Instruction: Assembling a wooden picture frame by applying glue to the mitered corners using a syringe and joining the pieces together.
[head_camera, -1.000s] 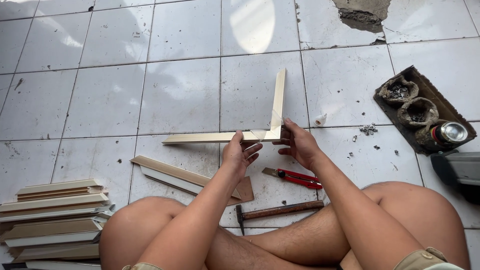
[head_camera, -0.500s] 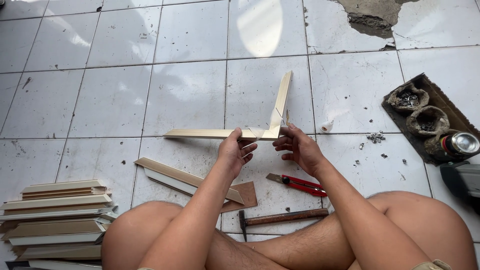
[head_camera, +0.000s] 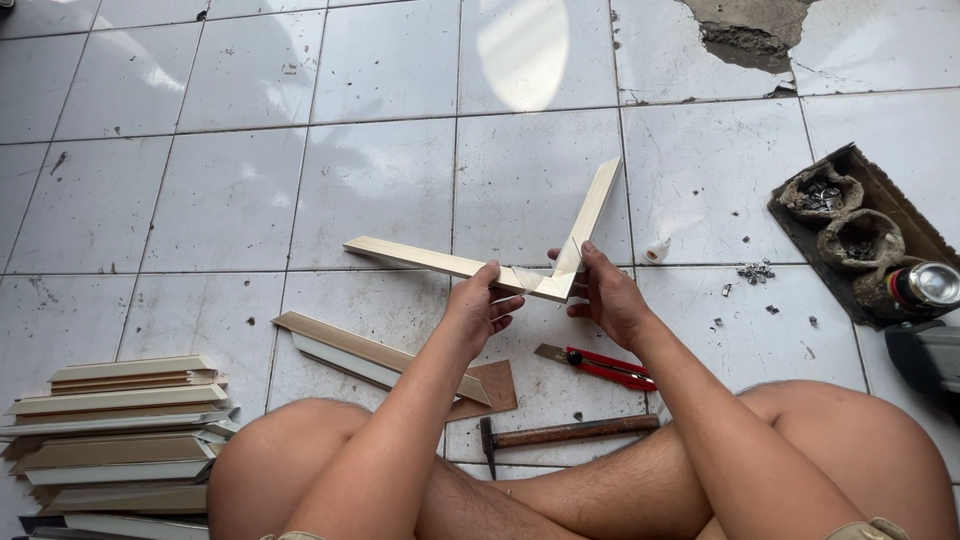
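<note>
Wood first: two pale moulding strips (head_camera: 455, 264) meet at a mitred corner, forming a V that both hands hold just above the tiled floor (head_camera: 230, 200). The corner sits right between the hands — one arm of the V runs out leftward past the left hand (head_camera: 483, 310), the other rises up and away past the right hand (head_camera: 603, 296). The left hand's fingers are closed on the corner end of the left-running strip, thumb on top. The right hand pinches the rising strip just beside the joint, thumb against its inner face and fingers curled behind it.

Below the right hand, near the wrist, a red-handled utility knife (head_camera: 600, 364) lies on the tile, and nearer the person's crossed legs a hammer (head_camera: 565, 434) rests with its head to the left. Under the left forearm lies a loose strip (head_camera: 340, 345) on a small brown board (head_camera: 497, 385). Well off to the left — a stack of cut strips (head_camera: 115, 435). Far right of the grip, a shallow tray (head_camera: 800, 225) holds small hardware and a tin can (head_camera: 928, 284).
</note>
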